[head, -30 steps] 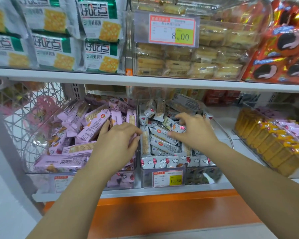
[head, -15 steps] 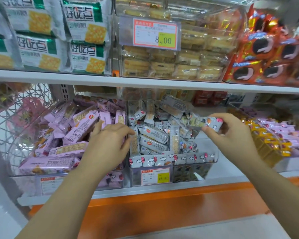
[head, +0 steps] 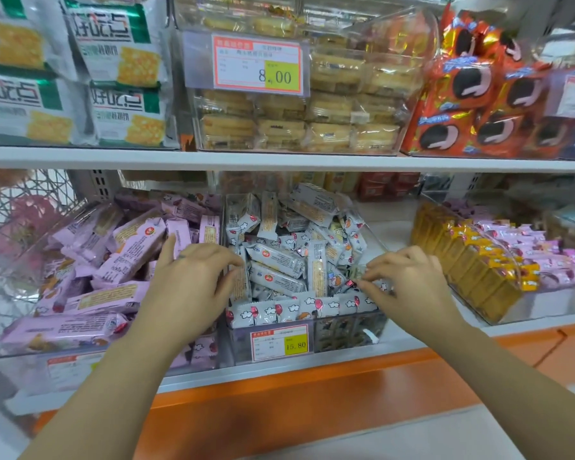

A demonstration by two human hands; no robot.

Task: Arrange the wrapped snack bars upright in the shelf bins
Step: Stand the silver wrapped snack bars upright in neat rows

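A clear bin [head: 346,333] on the lower shelf holds white wrapped snack bars [head: 276,257] in a loose heap. One row of bars [head: 279,310] lines its front wall. My right hand [head: 409,287] is at the bin's front right corner, fingertips pinched on a white snack bar [head: 354,283] just above that row. My left hand [head: 190,283] lies across the divider between this bin and the pink-bar bin [head: 30,360]. Its fingers curl against the white bars at the bin's left wall, and its thumb points up over the pink bars [head: 130,250], which lie jumbled.
To the right stands a clear tray with yellow bars [head: 472,270] in upright rows and small pink packs [head: 545,257] behind them. The upper shelf [head: 279,161] hangs close above, loaded with cracker packs and biscuits. A price tag [head: 279,343] is on the bin front.
My right hand has lifted a white bar out of the heap, swung it right, then brought it down to the bin's front right corner. My left hand has stayed on the divider.
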